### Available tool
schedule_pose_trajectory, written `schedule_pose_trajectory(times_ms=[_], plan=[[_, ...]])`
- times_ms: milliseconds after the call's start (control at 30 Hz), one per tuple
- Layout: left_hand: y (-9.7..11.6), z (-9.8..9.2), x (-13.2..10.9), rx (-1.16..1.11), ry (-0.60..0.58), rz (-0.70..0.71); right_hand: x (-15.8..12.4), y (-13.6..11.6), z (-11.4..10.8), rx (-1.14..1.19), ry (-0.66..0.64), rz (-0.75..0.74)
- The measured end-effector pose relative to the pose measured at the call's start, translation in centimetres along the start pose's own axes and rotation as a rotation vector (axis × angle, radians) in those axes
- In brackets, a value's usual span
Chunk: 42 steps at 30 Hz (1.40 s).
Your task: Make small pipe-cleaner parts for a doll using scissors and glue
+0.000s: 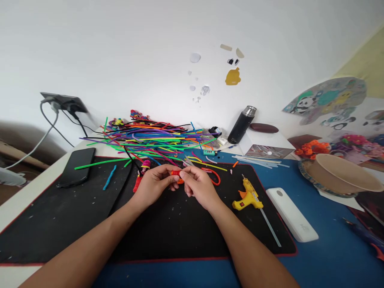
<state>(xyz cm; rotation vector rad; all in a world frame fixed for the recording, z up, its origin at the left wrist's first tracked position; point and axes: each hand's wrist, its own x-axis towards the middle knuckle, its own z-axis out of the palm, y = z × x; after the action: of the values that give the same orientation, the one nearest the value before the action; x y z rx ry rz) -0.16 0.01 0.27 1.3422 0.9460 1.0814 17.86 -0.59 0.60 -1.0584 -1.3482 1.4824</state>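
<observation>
Both hands meet above the black mat [186,228], pinching a small red and orange coil of pipe cleaner [177,176]. My left hand [157,180] closes on its left side. My right hand [198,184] grips the right side with thumb and fingers, hiding part of the coil. A curved red pipe cleaner [216,177] sticks out past my right hand. Just left of my left hand lies a red figure with a pink and yellow top [141,176]. Scissor blades [189,161] show behind the hands.
A heap of coloured pipe cleaners [156,138] spreads along the wall. A yellow glue gun [249,196] and a white case [291,214] lie on the right. Left are a black phone [76,167] and a blue twisted piece [109,177]. Behind stands a black thermos [242,125].
</observation>
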Motion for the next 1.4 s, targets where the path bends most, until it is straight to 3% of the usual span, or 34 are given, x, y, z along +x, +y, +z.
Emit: schedule_pose_trajectory(times_ms=[167, 400, 833, 1400], plan=[[-0.22, 0.04, 0.12, -0.048, -0.037, -0.026, 0.16, 0.06, -0.1, -0.019, 0.041, -0.008], [0.62, -0.29, 0.41, -0.042, 0.017, -0.061, 0.18, -0.17, -0.14, -0.043, 0.088, -0.036], [0.53, -0.34, 0.55, -0.011, 0.013, -0.134, 0.12, 0.45, 0.15, -0.071, 0.102, -0.044], [0.64, -0.39, 0.35, -0.045, 0.002, -0.087, 0.04, 0.18, 0.23, -0.021, 0.066, -0.02]])
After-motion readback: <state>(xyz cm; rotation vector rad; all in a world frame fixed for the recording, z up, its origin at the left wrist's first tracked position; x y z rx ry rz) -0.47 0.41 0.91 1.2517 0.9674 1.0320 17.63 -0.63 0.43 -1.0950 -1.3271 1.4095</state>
